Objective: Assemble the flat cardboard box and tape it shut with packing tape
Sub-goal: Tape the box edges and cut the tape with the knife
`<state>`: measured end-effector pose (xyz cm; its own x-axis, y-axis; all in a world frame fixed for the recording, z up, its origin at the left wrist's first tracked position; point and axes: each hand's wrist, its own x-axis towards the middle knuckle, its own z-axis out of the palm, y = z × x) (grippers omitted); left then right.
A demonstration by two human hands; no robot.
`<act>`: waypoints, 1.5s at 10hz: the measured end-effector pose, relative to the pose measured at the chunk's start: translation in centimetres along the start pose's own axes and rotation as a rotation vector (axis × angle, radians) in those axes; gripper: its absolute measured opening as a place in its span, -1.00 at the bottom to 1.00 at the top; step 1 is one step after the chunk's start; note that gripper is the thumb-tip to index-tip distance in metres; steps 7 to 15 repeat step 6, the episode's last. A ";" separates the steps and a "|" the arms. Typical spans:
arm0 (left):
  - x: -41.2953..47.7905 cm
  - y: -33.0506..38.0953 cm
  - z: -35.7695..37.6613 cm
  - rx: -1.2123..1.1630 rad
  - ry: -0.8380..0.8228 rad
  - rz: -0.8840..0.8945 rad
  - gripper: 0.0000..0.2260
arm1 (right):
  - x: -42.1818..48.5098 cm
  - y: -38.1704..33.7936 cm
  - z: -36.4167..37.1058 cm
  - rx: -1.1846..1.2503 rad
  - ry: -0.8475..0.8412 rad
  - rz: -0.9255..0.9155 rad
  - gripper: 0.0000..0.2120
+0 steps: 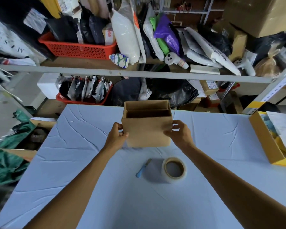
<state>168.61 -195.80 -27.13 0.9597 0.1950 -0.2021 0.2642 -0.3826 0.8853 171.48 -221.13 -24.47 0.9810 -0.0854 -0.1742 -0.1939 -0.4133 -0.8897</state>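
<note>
Tabletop (82,162): box (147,131) squared, left grip (116,135) and right grip (180,133) clamp its sides for flap folding; tape (174,170) just behind.

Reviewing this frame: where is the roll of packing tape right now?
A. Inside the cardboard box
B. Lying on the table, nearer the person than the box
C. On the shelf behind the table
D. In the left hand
B: the tape roll lies on the table beside a blue-handled cutter, while the left hand and the right hand hold the cardboard box by its sides.
</note>
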 end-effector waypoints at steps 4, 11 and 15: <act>-0.2 -4.2 1.5 -0.084 -0.121 0.010 -0.58 | -0.8 4.4 2.0 -0.068 0.014 0.139 -0.58; -0.2 -2.9 -0.2 0.144 -0.194 0.020 -0.41 | -1.5 3.8 1.3 -0.188 -0.067 0.212 -0.36; -0.2 -2.9 -0.2 0.144 -0.194 0.020 -0.41 | -1.5 3.8 1.3 -0.188 -0.067 0.212 -0.36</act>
